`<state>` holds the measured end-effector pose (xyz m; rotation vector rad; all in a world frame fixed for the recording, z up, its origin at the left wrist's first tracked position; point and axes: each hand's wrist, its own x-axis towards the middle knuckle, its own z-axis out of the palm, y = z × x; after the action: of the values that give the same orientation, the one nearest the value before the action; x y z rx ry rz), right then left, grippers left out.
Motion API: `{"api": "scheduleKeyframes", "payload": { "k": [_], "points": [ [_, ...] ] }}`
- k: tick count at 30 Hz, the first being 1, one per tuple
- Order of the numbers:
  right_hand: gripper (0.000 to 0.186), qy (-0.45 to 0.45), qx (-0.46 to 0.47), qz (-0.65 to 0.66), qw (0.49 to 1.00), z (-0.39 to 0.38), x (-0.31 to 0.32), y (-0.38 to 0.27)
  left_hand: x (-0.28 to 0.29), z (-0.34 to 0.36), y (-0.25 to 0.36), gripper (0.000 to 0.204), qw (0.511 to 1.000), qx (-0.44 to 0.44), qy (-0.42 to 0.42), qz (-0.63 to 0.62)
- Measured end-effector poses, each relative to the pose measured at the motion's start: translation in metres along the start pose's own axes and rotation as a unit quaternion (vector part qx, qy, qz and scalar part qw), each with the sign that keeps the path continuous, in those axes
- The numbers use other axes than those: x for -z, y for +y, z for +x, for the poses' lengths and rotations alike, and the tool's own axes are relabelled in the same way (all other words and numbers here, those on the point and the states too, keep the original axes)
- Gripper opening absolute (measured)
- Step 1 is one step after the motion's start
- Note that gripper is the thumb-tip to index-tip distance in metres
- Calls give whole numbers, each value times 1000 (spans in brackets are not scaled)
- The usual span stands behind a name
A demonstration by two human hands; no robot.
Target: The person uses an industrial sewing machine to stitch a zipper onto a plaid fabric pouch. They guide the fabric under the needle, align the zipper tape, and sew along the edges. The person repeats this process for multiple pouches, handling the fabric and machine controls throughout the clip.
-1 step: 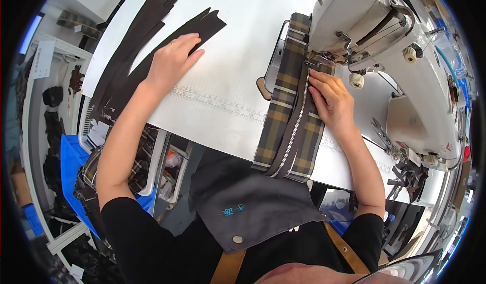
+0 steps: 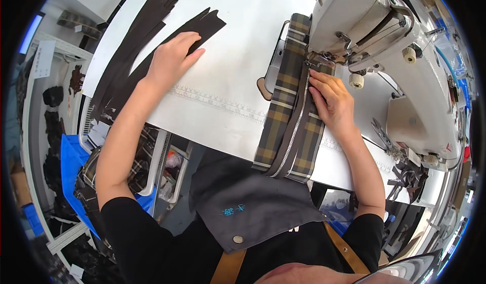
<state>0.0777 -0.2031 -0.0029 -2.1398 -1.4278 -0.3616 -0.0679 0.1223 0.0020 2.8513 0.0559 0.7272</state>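
My left hand [image 2: 172, 61] lies palm down over a pile of dark brown fabric strips [image 2: 208, 24], fingers stretched out. My right hand [image 2: 333, 100] has its fingers bent and pressed together on a zipper [image 2: 292, 136] with metal teeth and dark tape. That zipper runs lengthwise along a green, brown and white plaid fabric strip [image 2: 277, 116]. The upper part of both lies under the presser foot [image 2: 315, 61] of a white sewing machine [image 2: 349, 23], just beyond my right fingertips. Their lower ends reach the table's front edge.
A printed ruler scale [image 2: 217, 103] crosses the white table [image 2: 243, 30]. Scissors [image 2: 382, 134] and dark scraps [image 2: 409, 176] lie right of my forearm. A blue bin [image 2: 71, 170] with plaid pieces stands at left, beside a small tray [image 2: 174, 175]. A second bundle of dark strips [image 2: 134, 33] lies far left.
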Motion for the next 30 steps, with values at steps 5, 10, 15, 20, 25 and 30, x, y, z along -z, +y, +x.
{"api": "scheduleKeyframes", "payload": {
  "k": [5, 10, 15, 20, 25, 30],
  "points": [
    [17, 1, 5, -2, 1000, 0, 1, -1, -1, 30, 16, 7, 973, 21, -164, 159],
    [14, 22, 30, -17, 999, 0, -1, 3, -11, 35, 18, 7, 946, -19, -195, 257],
    [15, 13, 5, 3, 1000, -2, 1, 2, 13, 35, -4, 5, 996, 87, -16, -20],
    [14, 11, 6, -1, 1000, -4, -1, 6, 15, -55, 82, 11, 993, -66, -57, -80],
    [13, 35, 32, -14, 999, -3, -4, 7, 41, -97, 138, 41, 988, 1, -149, -37],
    [15, 43, 50, -14, 998, -5, -7, 12, 62, -88, 122, 70, 931, -148, -325, 79]
  ]
}}
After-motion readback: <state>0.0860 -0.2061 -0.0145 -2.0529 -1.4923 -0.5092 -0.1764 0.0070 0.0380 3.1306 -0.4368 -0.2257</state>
